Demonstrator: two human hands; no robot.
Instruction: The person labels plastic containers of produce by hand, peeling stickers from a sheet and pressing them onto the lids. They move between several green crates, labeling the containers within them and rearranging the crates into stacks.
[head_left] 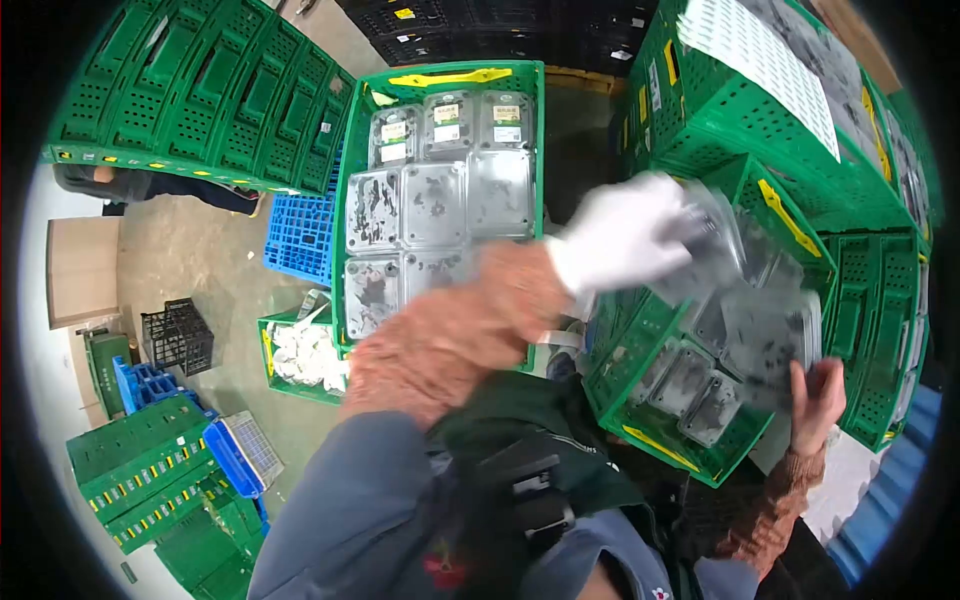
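My left hand (630, 235), in a white glove and blurred by motion, reaches across to the right. Its fingers close on the edge of a clear plastic clamshell box (705, 255). My right hand (818, 405), bare, grips the near right edge of another clear clamshell box (770, 340) with dark contents. Both boxes are over the tilted green crate (655, 435) on the right, where more clamshell boxes (712, 408) lie. At the centre, a second green crate (541, 150) holds rows of clear boxes (433, 203); those at the far end bear labels.
Stacked green crates stand at the upper left (190, 90) and upper right (700, 110). A small green crate (300, 388) holds crumpled white material. A black crate (178, 338) and blue pallet (300, 235) are on the floor. Another person's leg (205, 187) shows at left.
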